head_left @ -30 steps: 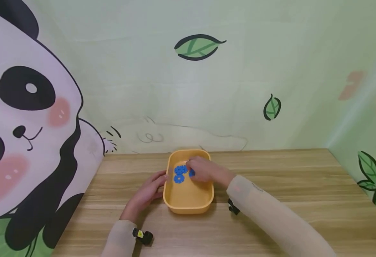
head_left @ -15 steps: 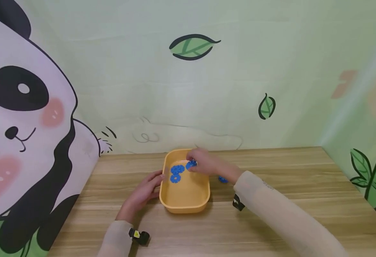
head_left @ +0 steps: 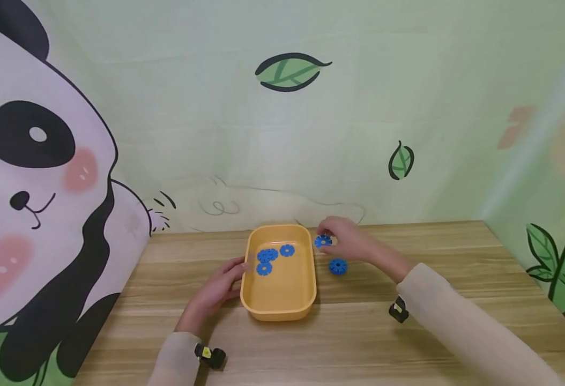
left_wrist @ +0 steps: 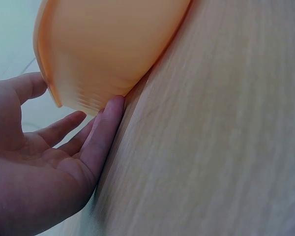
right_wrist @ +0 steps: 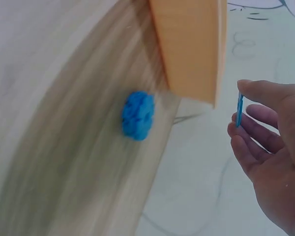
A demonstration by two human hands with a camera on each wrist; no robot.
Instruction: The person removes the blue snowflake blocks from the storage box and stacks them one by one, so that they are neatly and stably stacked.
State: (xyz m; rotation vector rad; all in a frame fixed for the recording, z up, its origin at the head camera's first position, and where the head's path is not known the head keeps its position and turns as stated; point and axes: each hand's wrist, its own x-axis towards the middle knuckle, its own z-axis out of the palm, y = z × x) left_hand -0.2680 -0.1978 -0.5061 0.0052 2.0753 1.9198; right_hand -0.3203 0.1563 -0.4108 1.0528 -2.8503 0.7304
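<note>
A yellow plastic tray (head_left: 279, 292) stands on the table with several flat blue notched discs (head_left: 264, 268) lying in its far half. My left hand (head_left: 220, 287) rests at the tray's left side; in the left wrist view the thumb touches the rim and the loose fingers lie along the outer wall. Just beyond the right rim my right hand (head_left: 347, 239) pinches one blue disc (right_wrist: 239, 109) between thumb and fingertips, raised above the table. Nearer and below that hand, a thick stack of blue discs (head_left: 337, 266) sits on the wood.
The wooden table (head_left: 408, 343) reaches back to a pale green cloth backdrop (head_left: 205, 107) printed with a panda and leaves. Each wrist wears a small black camera (head_left: 210, 356) on a strap.
My right hand has lifted a blue disc out of the tray and carried it right, past the rim. The stack beside the tray has come into full view. My left hand stays at the tray.
</note>
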